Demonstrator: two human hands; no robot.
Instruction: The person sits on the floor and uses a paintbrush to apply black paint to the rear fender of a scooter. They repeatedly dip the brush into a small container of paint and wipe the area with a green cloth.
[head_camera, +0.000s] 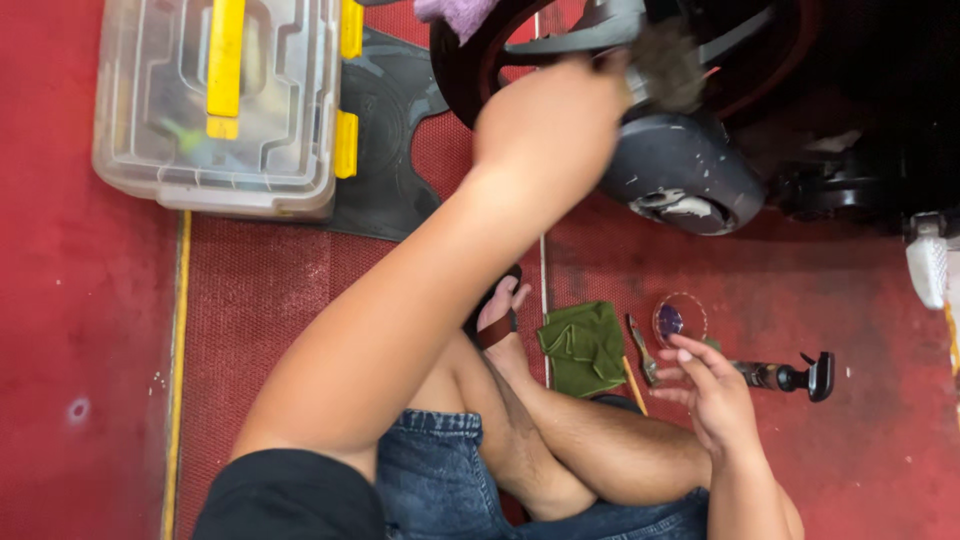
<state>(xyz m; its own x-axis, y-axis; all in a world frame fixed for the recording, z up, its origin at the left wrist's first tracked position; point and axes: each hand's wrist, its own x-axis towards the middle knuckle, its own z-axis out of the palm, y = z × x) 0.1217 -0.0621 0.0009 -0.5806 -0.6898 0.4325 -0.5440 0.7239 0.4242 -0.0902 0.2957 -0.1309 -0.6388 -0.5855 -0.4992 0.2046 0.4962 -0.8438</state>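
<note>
Red floor; hands (550, 120) on brush (665, 65).

One clear plastic storage box (215, 100) with three yellow latches; one folded green cloth (584, 346); one round clear dish (680, 319); one black-nozzled spray bottle (790, 376); two hands.

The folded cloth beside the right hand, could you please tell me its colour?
Dark green; the cloth shows in the head view.

**Brush up high, little dish down low**

Fuzzy brush (665, 65), blurry, far up against the dark round wheel part (685, 170). Small clear round dish (680, 318) flat on the red floor, near right, beside a folded green cloth (583, 345).
</note>
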